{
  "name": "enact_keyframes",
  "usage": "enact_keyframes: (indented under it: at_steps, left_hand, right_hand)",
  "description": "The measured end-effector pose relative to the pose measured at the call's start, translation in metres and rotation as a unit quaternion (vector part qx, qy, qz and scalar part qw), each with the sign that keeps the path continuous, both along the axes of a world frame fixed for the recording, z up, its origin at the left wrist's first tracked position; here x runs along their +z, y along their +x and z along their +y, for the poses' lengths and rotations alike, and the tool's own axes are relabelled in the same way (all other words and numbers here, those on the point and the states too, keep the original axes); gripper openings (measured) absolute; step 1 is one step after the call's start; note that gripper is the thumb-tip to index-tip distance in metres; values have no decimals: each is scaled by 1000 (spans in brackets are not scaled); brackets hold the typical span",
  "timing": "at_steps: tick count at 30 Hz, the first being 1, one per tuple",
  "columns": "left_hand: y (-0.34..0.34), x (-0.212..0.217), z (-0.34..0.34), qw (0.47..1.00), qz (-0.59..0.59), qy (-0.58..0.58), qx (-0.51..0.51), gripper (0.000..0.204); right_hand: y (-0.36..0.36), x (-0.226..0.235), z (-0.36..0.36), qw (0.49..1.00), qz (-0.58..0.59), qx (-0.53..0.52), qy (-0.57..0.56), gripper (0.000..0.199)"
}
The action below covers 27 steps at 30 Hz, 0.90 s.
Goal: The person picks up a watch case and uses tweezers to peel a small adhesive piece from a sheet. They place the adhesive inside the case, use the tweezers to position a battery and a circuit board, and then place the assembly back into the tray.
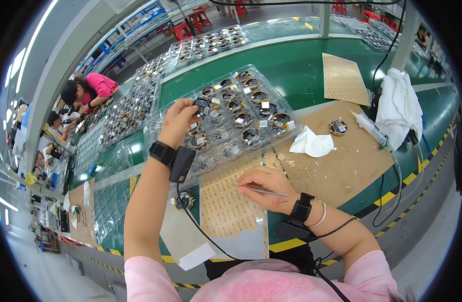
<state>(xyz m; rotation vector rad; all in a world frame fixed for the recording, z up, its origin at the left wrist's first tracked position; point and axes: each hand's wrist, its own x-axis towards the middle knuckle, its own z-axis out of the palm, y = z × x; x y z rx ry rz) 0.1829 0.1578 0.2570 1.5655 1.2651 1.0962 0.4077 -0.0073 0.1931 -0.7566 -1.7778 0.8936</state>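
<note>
My left hand pinches a small round electronic assembly with a dark ring. It is held over the left side of a clear plastic tray, whose pockets carry several similar round assemblies. In my closed right hand lies a pair of metal tweezers. That hand rests over a tan sheet printed with rows of small green marks. The tweezers' tips are hidden by the fingers. Another round assembly sits on the table left of the sheet, below my left wrist.
To the right, a brown board bears a white cloth, a round assembly and a syringe with a tube. Further right hangs a white cloth bundle. Cables run from both wrist straps. A person in pink works at far left.
</note>
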Motion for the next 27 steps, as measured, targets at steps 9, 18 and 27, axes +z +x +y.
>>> enact_keyframes:
  at_steps: [9,18,27]
  left_hand:
    - [-47,16,-156,947,-260,-170,-80,17]
    - [-55,-17,-225,910,-294,-256,-143,36]
    - [-56,-30,-211,929,-196,-197,-246,53]
  right_hand:
    - [-35,-5,-35,976,92,-2,-198,18]
    - [-56,23,-33,901,282,62,-323,21]
    - [-51,37,-24,878,316,102,-345,18]
